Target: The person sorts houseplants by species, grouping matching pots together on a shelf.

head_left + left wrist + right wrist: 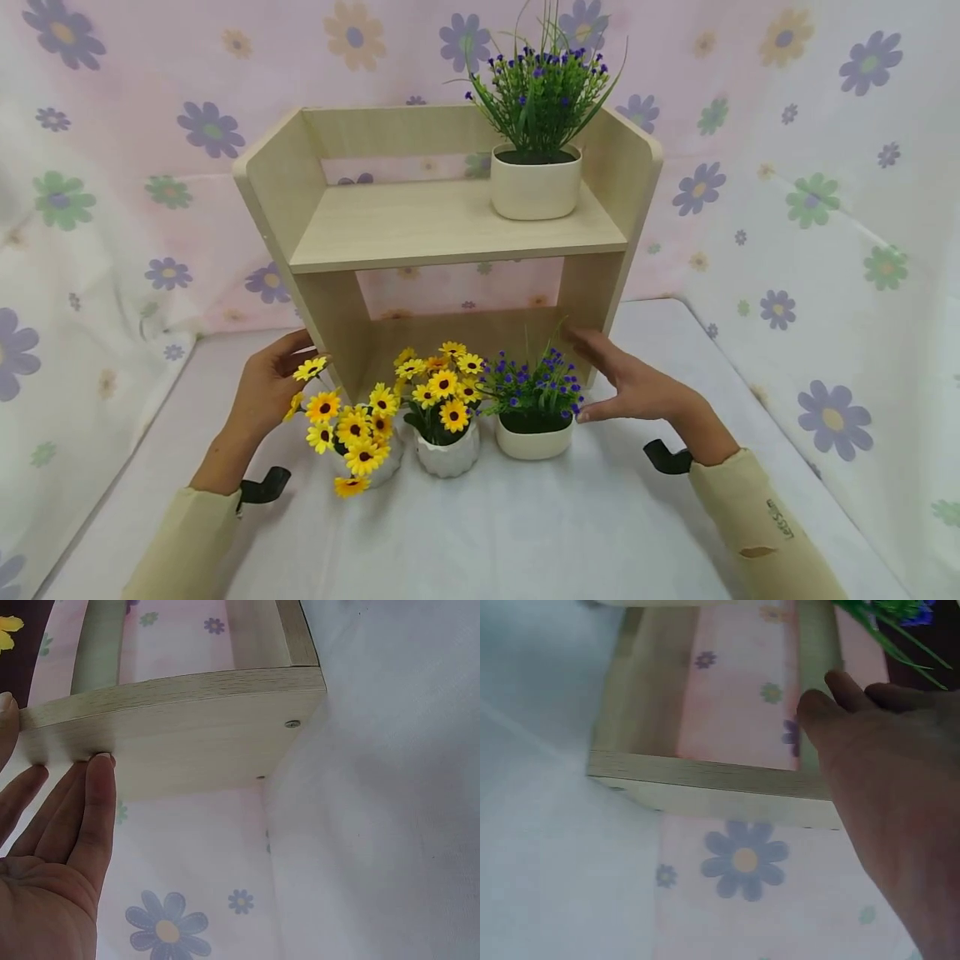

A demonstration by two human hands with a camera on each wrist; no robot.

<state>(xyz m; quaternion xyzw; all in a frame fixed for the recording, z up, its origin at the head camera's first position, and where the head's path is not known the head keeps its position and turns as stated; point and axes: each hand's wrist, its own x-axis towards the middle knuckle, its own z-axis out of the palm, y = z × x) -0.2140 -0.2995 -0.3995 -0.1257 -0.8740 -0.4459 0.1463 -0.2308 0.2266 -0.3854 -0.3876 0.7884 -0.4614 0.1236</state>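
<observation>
A light wooden two-tier shelf [457, 225] stands on the white table. My left hand [264, 387] is at its left side panel; in the left wrist view, the fingertips [101, 761] press the outer face and the thumb lies at the front edge. My right hand [637, 383] is spread beside the right panel, thumb close to a cream pot of purple flowers [534, 437]. In the right wrist view its fingers extend over the panel's edge; contact is unclear. Two white pots of yellow flowers, one [447, 454] in the middle and one [386, 467] further left, stand before the shelf.
A larger cream pot with purple flowers [536, 187] sits on the upper tier, at the right. A flower-print curtain [420, 50] hangs behind and at both sides. White cloth [480, 542] covers the table in front of the pots.
</observation>
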